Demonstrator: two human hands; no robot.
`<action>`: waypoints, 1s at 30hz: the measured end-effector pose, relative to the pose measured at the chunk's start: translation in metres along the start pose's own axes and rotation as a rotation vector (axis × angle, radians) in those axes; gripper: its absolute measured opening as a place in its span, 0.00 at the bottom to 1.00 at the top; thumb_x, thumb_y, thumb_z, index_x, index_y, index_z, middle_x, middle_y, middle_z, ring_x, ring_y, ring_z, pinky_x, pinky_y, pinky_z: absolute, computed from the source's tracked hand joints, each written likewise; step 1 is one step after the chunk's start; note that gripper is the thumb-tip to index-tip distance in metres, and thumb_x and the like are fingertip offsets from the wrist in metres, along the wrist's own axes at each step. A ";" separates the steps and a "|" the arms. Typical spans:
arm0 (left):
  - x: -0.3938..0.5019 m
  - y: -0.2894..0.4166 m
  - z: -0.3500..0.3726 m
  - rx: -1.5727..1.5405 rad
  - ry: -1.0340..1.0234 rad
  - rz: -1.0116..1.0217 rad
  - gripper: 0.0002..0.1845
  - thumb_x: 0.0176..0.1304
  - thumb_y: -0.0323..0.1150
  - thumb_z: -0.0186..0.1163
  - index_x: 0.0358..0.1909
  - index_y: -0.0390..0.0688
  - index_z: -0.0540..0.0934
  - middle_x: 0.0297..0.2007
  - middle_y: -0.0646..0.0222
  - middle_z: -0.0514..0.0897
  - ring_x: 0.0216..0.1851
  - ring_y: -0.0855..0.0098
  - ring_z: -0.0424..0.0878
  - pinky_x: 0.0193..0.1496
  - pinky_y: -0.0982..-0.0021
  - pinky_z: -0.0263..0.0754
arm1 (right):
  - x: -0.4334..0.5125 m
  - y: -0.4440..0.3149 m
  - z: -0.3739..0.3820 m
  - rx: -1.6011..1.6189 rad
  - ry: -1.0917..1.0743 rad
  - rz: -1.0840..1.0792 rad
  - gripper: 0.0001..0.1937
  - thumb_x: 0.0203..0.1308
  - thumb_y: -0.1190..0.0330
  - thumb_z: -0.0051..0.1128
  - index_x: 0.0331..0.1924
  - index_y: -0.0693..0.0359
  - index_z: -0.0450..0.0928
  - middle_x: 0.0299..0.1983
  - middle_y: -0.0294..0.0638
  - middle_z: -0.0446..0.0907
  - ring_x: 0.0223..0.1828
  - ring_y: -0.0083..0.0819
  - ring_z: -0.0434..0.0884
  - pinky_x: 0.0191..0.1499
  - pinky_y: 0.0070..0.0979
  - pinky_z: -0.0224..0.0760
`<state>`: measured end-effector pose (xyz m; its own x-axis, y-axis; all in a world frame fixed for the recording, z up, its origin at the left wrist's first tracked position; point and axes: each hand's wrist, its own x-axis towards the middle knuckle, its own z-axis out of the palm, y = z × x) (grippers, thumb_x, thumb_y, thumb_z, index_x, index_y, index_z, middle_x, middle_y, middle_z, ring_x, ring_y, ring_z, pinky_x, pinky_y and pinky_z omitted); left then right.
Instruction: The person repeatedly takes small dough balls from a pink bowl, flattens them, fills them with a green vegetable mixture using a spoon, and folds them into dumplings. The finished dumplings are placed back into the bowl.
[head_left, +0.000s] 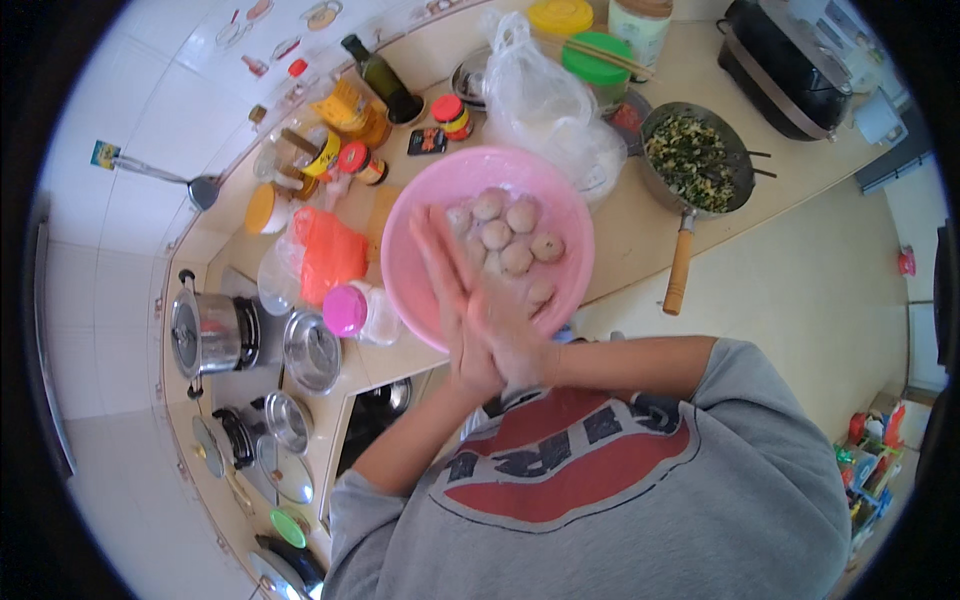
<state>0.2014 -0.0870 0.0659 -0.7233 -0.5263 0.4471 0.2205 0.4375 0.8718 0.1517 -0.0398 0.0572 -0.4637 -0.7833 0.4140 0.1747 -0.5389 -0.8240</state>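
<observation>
My left hand (444, 289) and my right hand (504, 326) are pressed palm to palm over the near left part of a pink plastic basin (397, 259). Their fingers point away from me and are blurred; whether anything lies between the palms is hidden. In the basin, beside and beyond my right hand, sit several pale round dough balls (496, 235), some with dark specks. To the right, a metal pan (686, 206) with a wooden handle holds a chopped green and yellow filling (690, 161), with chopsticks (757, 154) resting in it.
Plastic bags (544, 105), a green-lidded jar (598, 60) and red-lidded jars (452, 116) stand behind the basin. On the left are an orange-red bag (330, 251), a pink-lidded jar (346, 310), a metal bowl (313, 352) and a steel pot (214, 334). A black appliance (784, 67) is far right.
</observation>
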 end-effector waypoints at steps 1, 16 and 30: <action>0.003 -0.002 0.003 0.051 -0.008 -0.015 0.36 0.74 0.48 0.32 0.73 0.36 0.34 0.75 0.58 0.35 0.76 0.61 0.31 0.74 0.64 0.27 | 0.005 -0.001 -0.005 0.126 0.000 0.103 0.40 0.70 0.42 0.25 0.73 0.66 0.37 0.75 0.46 0.40 0.76 0.40 0.36 0.74 0.35 0.26; 0.028 -0.058 0.014 -0.081 0.052 -0.403 0.37 0.73 0.57 0.24 0.74 0.43 0.37 0.74 0.58 0.37 0.75 0.59 0.29 0.73 0.59 0.21 | 0.021 0.038 -0.045 0.474 0.192 0.484 0.42 0.64 0.33 0.26 0.74 0.44 0.30 0.76 0.39 0.38 0.76 0.34 0.43 0.73 0.34 0.41; -0.017 -0.082 -0.016 0.188 -0.109 -0.418 0.24 0.59 0.40 0.67 0.53 0.39 0.76 0.45 0.61 0.79 0.43 0.71 0.78 0.47 0.70 0.74 | 0.026 0.041 -0.067 0.568 0.533 0.816 0.44 0.63 0.36 0.38 0.74 0.55 0.40 0.74 0.40 0.44 0.71 0.31 0.52 0.69 0.31 0.49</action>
<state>0.2065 -0.1257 -0.0103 -0.7913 -0.6105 0.0326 -0.2199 0.3341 0.9165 0.0884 -0.0614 0.0086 -0.3180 -0.8069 -0.4978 0.9021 -0.0959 -0.4208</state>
